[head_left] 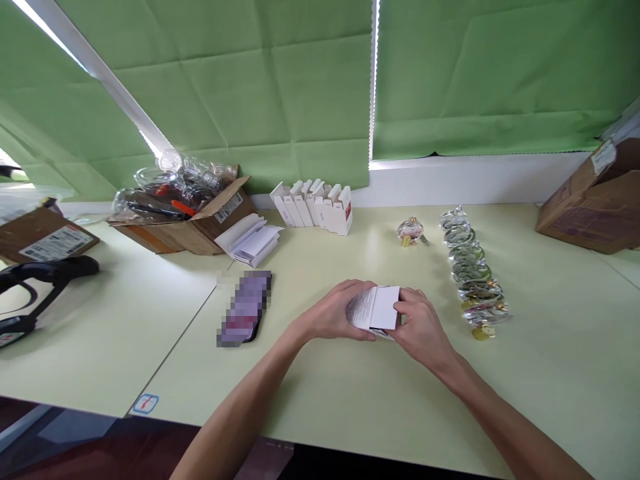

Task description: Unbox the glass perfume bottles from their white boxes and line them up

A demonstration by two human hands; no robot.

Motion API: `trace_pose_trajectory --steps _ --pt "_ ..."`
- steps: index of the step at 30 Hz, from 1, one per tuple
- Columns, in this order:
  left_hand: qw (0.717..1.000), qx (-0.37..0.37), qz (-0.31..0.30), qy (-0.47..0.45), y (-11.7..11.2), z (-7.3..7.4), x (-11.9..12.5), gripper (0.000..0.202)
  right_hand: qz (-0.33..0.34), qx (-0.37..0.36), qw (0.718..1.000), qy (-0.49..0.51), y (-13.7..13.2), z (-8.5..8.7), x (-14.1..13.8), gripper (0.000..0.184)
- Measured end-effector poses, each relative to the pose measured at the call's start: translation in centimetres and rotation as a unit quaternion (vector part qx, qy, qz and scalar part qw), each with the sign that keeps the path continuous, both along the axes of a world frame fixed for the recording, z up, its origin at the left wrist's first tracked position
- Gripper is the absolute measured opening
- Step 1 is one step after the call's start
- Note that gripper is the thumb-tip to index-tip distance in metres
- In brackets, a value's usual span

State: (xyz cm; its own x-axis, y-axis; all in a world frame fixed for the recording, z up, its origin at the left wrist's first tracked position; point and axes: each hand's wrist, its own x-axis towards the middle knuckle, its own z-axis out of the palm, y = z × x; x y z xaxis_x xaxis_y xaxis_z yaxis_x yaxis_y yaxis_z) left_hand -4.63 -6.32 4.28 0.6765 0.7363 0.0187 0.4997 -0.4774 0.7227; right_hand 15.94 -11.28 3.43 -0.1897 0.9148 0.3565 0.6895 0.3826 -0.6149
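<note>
Both my hands meet over the middle of the pale table (320,393). My left hand (333,313) curls round a small white carton with a printed leaflet (375,308) from the left. My right hand (420,323) pinches the same carton from the right, thumb on its white face. A row of small clear glass bottles with gold caps (474,277) lies just right of my hands. One more such bottle (411,231) stands alone behind them.
Several upright white cartons (315,205) line the back edge, with a stack of flat folded cartons (251,241) left of them. An open cardboard box of plastic-wrapped items (183,207) is at back left. A phone (245,312), a black tool (35,283) and another cardboard box (595,200) also sit here.
</note>
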Motion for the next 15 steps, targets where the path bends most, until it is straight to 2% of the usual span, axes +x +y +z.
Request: trace_pose_trajectory --steps 9,15 --pt "0.999 -0.016 0.012 0.026 0.3 0.8 -0.9 0.086 0.000 -0.027 0.999 0.027 -0.1 0.7 0.5 0.013" --pt "0.998 0.007 0.013 0.059 1.3 1.0 -2.3 0.079 -0.001 -0.039 0.996 0.080 0.5 0.7 0.9 0.014"
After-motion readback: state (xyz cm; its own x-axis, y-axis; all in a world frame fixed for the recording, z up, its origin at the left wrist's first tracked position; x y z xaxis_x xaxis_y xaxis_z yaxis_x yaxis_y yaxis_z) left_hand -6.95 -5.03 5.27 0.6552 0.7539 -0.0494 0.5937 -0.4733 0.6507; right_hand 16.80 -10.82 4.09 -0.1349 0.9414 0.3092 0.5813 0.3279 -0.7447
